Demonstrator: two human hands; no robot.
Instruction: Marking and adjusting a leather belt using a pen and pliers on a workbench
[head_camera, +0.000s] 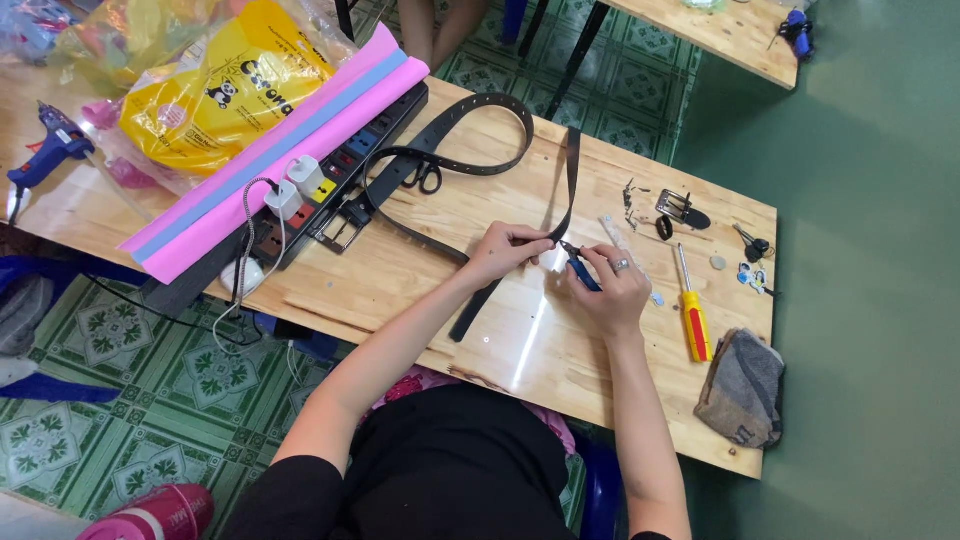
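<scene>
The pale wooden plank surface (520, 345) carries a long black perforated leather belt (470, 160), a black power strip (330, 185) (two white plugs seated in it), rolled pink and blue foam sheets (270, 150), a yellow-handled screwdriver (693, 318), a blue glue gun (45, 150) and a folded grey cloth (742, 388).

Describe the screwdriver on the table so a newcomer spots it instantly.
Start at the wooden table and go to its right end, just beyond the person's right hand. The screwdriver lies there, pointing away from the person, between that hand and a folded grey cloth. Its red-and-yellow handle sets it apart from the small dark metal parts and keys further back.
</scene>
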